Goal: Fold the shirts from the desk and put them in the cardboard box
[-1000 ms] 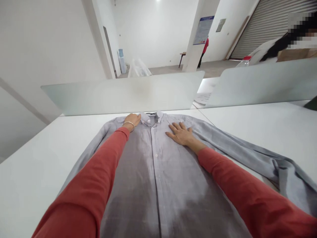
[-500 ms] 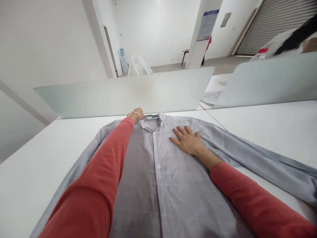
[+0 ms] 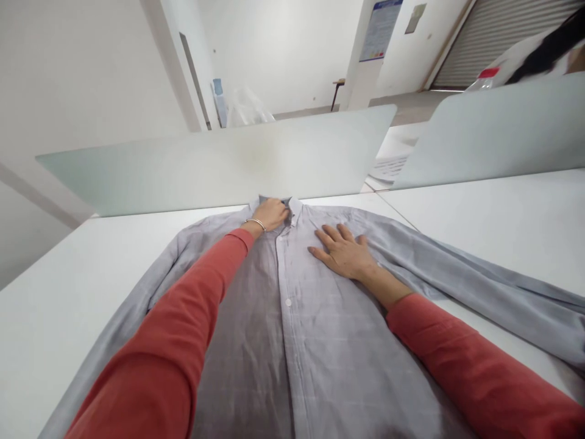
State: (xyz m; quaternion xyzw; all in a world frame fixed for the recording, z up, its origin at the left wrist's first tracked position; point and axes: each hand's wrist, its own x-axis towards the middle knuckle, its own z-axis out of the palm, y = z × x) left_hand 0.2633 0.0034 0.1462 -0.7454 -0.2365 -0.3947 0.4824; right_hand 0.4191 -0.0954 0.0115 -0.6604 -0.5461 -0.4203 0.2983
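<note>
A creased grey-blue checked shirt point(image 3: 320, 366), soft woven cloth with a white-buttoned placket, lay face up on a white table point(image 3: 68, 329), collar point(image 3: 295, 210) at 12 o'clock. The left hand point(image 3: 270, 214) curled at the collar, any pinch unclear; the right hand point(image 3: 342, 253) pressed spread flat at 1 o'clock.

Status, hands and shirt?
Left hand on collar, grip unclear. Right hand flat on shirt front, fingers spread. Grey shirt laid face up on white table. Frosted divider just beyond collar.
</note>
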